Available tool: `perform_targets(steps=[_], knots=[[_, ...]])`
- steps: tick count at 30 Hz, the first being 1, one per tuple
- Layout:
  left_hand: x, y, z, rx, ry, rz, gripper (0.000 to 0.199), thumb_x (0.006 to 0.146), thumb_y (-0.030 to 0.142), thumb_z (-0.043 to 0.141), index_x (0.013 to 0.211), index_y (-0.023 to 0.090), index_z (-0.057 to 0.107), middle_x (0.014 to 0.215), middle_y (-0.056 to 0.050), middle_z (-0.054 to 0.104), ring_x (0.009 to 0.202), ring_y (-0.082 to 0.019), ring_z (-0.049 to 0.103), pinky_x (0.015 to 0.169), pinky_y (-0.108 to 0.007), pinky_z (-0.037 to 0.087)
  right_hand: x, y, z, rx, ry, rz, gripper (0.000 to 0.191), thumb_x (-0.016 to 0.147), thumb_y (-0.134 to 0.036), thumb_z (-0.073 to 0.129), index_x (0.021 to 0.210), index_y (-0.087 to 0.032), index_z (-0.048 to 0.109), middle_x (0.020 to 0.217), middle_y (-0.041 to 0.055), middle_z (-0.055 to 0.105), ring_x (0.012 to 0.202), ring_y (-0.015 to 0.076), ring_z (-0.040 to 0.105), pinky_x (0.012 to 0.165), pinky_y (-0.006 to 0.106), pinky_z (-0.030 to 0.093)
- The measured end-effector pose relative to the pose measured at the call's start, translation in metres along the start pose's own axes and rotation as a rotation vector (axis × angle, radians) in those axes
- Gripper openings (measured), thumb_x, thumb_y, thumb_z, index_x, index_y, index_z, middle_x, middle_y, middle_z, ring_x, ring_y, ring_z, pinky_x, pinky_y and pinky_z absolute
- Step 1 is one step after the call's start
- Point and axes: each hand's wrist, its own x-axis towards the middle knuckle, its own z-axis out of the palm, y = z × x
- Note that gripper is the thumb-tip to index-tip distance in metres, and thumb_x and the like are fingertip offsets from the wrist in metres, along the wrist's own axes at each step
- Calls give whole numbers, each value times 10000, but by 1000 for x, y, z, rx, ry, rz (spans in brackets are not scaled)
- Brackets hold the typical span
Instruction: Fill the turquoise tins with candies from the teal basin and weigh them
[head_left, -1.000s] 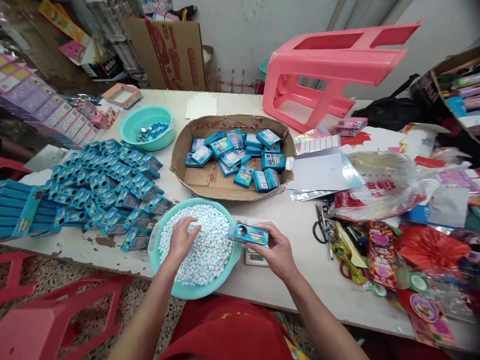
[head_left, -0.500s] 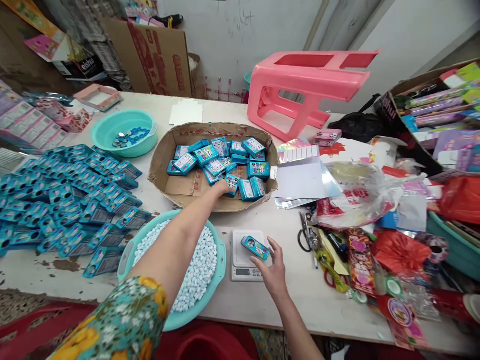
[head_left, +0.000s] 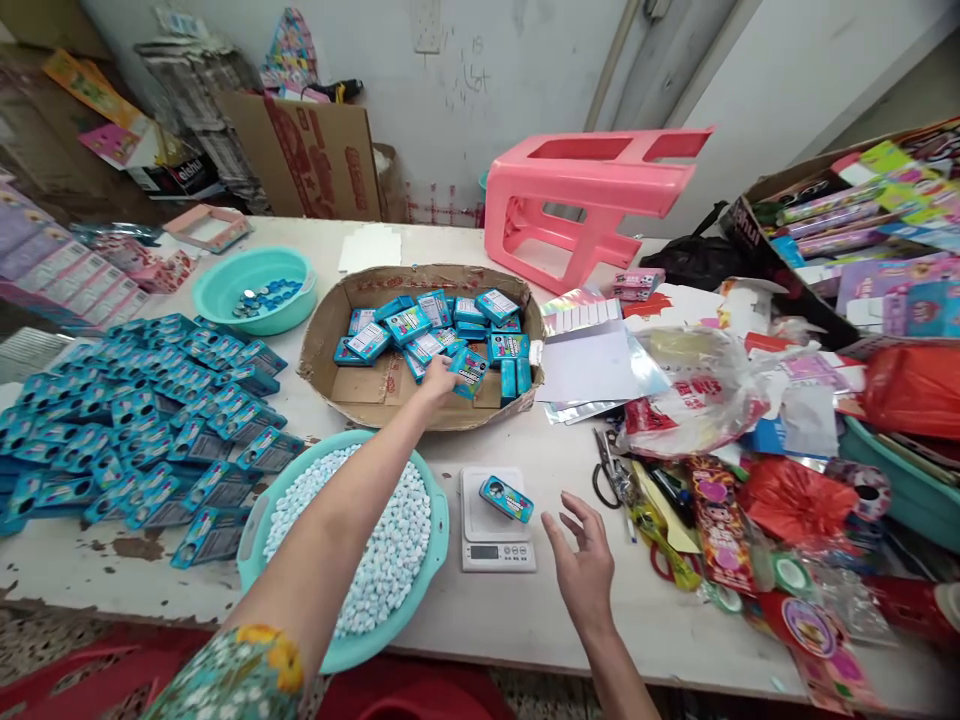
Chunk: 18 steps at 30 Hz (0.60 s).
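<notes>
My left hand (head_left: 439, 380) reaches into a cut-down cardboard box (head_left: 360, 408) and grips a small blue candy box (head_left: 470, 372) at its near side. Several similar blue boxes lie jumbled around it. Another blue candy box (head_left: 507, 498), with a round hole in its face, rests on a white kitchen scale (head_left: 498, 557). Just right of the scale, my right hand (head_left: 585, 565) is raised with fingers apart and nothing in it. Beneath my left forearm stands a turquoise basin (head_left: 439, 540) full of pale blue candies (head_left: 394, 545).
Many blue boxes (head_left: 172, 420) are heaped on the left, near a smaller turquoise bowl (head_left: 289, 318) of discs. A pink stool (head_left: 592, 170) lies on its side at the back. Scissors (head_left: 606, 470), plastic bags (head_left: 697, 385) and wrappers crowd the right side.
My right hand has moved right, away from the box on the scale. My left hand has lifted the candy box slightly and tilted it. The view has shifted a little.
</notes>
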Motion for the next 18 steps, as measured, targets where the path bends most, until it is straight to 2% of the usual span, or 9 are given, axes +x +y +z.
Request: perform_targets(steps=[2,5,8,10,13,16,18], knots=[[-25,7,-28,-54,-50,57,452,582,240,791,963,136,573,934,-69,639,892,-182,593,789,-309,479,0,-14,-2,14,-17,-38,357,805,-361,606,1128,-218,559,1142,104,541,1041,245,539,887,480,490],[-84,13,-63,-251,-159,128,500,541,207,796,984,166,567,982,-56,643,944,-176,593,833,-289,460,-2,-38,-2,85,-82,-99,333,800,-345,619,1107,-222,576,1113,95,561,1033,244,543,891,472,489],[-159,10,-78,-421,-182,67,499,579,199,784,1034,176,581,1062,-79,631,997,-187,586,863,-296,451,-3,-60,-2,241,-220,-114,390,785,-363,645,1143,-231,561,1165,99,552,1064,246,547,929,462,469],[-209,3,-75,-507,-251,-40,476,629,255,765,1067,176,595,1051,-101,637,964,-209,608,839,-317,469,-3,-70,-2,420,-399,-91,459,799,-441,616,1203,-241,530,1233,112,536,1125,259,533,961,470,444],[-272,-12,-56,-610,-414,-230,389,663,402,732,973,181,649,915,-116,664,833,-249,646,754,-366,505,-6,-78,2,683,-732,38,646,750,-586,606,1287,-254,470,1305,131,521,1217,288,482,953,481,440],[-309,-27,-34,-590,-468,-299,318,697,504,668,805,205,668,802,-115,659,758,-282,652,685,-405,514,-17,-78,10,803,-1025,255,888,530,-644,744,1278,-248,474,1211,141,599,1117,321,564,839,478,500],[-316,-35,-31,-411,-428,-265,299,752,515,601,778,225,668,771,-105,653,711,-275,645,653,-411,512,-27,-72,12,841,-1054,380,874,412,-619,805,1153,-231,553,1020,117,678,932,318,645,731,458,531]])
